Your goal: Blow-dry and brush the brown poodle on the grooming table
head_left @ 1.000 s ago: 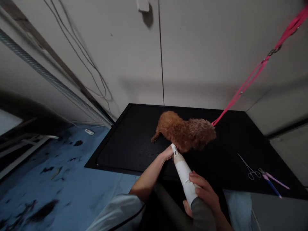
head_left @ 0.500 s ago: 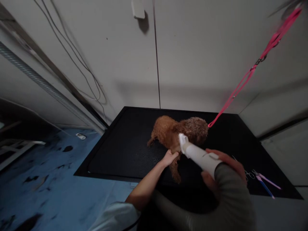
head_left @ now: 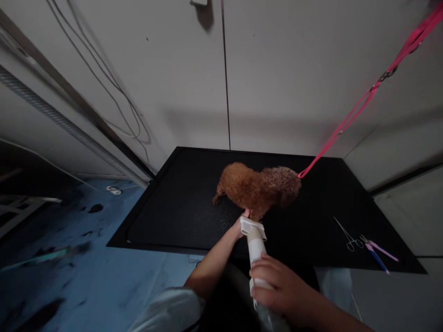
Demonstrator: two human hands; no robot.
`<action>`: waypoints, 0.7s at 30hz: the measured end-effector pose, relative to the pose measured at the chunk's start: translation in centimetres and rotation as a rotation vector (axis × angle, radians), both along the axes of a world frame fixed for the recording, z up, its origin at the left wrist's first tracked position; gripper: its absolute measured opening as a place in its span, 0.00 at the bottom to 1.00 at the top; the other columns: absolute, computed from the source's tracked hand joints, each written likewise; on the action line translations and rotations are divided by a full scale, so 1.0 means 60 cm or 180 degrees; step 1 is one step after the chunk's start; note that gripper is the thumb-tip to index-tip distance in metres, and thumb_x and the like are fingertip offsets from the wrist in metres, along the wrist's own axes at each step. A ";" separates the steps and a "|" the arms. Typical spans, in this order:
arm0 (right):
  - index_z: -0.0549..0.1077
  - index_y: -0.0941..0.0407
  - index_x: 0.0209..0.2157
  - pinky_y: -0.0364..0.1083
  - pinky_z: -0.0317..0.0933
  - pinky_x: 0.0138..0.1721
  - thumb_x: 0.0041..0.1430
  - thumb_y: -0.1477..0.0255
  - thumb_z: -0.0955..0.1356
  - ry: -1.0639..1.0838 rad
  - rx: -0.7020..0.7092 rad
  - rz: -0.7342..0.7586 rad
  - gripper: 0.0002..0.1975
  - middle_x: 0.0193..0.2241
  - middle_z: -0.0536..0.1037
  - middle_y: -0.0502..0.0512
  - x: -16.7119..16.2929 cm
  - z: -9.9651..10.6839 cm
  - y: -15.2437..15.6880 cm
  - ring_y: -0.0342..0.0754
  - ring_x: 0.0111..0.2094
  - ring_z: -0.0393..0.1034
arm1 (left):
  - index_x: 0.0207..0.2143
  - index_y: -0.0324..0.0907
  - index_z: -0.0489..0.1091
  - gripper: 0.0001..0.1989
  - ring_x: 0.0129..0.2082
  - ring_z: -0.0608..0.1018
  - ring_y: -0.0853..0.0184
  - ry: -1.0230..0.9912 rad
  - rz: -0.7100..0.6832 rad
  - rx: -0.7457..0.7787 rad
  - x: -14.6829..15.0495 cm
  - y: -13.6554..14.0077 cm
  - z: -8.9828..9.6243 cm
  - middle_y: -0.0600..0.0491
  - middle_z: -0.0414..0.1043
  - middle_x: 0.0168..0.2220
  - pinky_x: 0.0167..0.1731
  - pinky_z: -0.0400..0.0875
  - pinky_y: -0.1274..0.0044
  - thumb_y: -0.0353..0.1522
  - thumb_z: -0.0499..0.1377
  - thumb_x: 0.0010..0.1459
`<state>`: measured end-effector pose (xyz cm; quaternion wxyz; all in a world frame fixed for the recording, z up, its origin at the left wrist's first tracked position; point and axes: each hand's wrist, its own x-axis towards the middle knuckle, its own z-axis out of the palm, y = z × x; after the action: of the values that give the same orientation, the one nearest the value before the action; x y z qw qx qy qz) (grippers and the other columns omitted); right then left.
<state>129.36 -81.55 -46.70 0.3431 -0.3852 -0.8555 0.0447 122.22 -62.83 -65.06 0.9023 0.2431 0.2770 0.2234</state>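
A small curly brown dog (head_left: 242,184) stands on a black grooming table (head_left: 166,203), its head to the right. My left hand (head_left: 238,226) is closed at the dog's near leg, low on its body; the dryer's nozzle hides part of the fingers. In my right hand (head_left: 277,283) is a white dryer hose nozzle (head_left: 256,246), gripped around its tube. Its wide, flat mouth points up at the dog's near leg, just in front of my left hand. A pink leash (head_left: 341,131) runs from the dog's head end to the upper right.
On the table's right side lie scissor-like forceps (head_left: 348,237) and pink-and-blue nail clippers (head_left: 377,253). A grey ribbed hose (head_left: 69,122) slants down on the left, beside cables on the pale wall (head_left: 187,78). Dark hair clumps (head_left: 96,208) lie on the blue floor.
My right hand has swung the nozzle from the dog's chest side down and left, so it points more upward. The leg that hung below my left hand is now hidden or drawn in.
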 end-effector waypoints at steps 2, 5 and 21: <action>0.71 0.54 0.40 0.51 0.62 0.56 0.65 0.75 0.62 -0.0131 0.0062 -0.0069 0.07 0.40 0.77 0.54 -0.012 -0.018 -0.013 0.46 0.47 0.70 | 0.42 0.33 0.73 0.25 0.30 0.78 0.61 -0.0083 -0.0202 -0.0296 -0.004 0.003 -0.006 0.42 0.79 0.34 0.37 0.70 0.70 0.47 0.56 0.59; 0.71 0.54 0.41 0.51 0.62 0.57 0.66 0.73 0.61 -0.0151 -0.0121 0.0019 0.08 0.40 0.76 0.54 -0.016 -0.034 -0.024 0.45 0.47 0.70 | 0.42 0.33 0.73 0.20 0.30 0.79 0.63 -0.0009 -0.0046 -0.0520 -0.007 0.005 -0.017 0.44 0.79 0.33 0.40 0.70 0.72 0.42 0.52 0.64; 0.65 0.51 0.50 0.59 0.70 0.49 0.50 0.74 0.71 0.2533 0.0313 -0.2021 0.24 0.46 0.74 0.57 0.006 -0.133 -0.060 0.56 0.47 0.73 | 0.33 0.37 0.73 0.14 0.26 0.78 0.63 0.0228 0.0815 -0.0540 0.018 -0.017 0.005 0.49 0.76 0.26 0.36 0.73 0.71 0.40 0.55 0.59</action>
<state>129.74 -85.13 -54.67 0.6566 -0.5626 -0.5006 0.0412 123.32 -63.82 -64.75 0.8733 0.1366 0.3557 0.3036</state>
